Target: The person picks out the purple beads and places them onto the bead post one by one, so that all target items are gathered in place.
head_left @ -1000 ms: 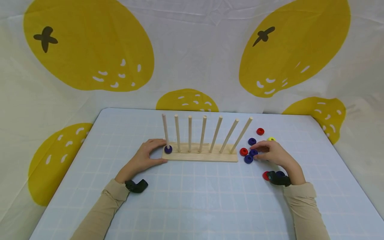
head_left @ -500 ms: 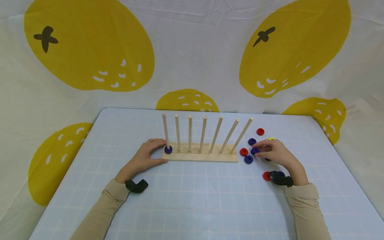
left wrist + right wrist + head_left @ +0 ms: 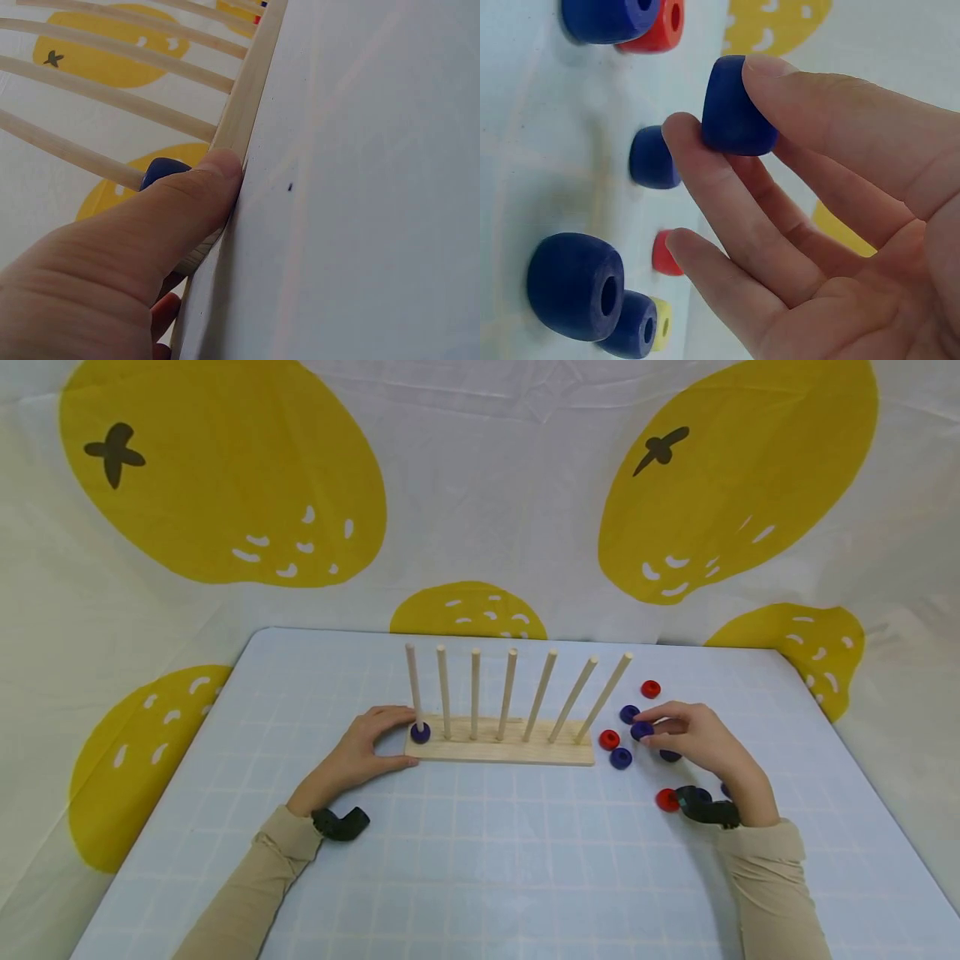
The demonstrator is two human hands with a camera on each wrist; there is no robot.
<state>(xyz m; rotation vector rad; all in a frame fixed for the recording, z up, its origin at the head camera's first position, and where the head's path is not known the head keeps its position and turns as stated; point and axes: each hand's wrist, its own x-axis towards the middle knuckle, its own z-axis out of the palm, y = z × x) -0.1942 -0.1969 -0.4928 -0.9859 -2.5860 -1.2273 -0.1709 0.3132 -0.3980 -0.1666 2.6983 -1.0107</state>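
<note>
A wooden rack [image 3: 510, 752] with several upright pegs stands mid-table. On its leftmost peg a blue bead [image 3: 421, 732] sits at the base. My left hand [image 3: 358, 750] grips the rack's left end, thumb along the front edge, as the left wrist view also shows with the thumb [image 3: 180, 199]. To the right of the rack my right hand [image 3: 693, 739] pinches another blue bead [image 3: 735, 109] between thumb and fingers, lifted off the table. Around that hand lie loose beads, among them a red bead [image 3: 609, 740] and a blue bead [image 3: 621, 758].
A red bead [image 3: 651, 688] lies farther back on the right. Another red bead [image 3: 667, 800] is partly behind the right wrist's camera strap [image 3: 705, 808]. A yellow bead [image 3: 661, 324] shows in the right wrist view. Behind the table [image 3: 450, 877] hangs a fruit-patterned cloth [image 3: 480, 485].
My right hand has raised the pinched blue bead from among the others and drawn it slightly right and back. The left hand and rack have stayed in place.
</note>
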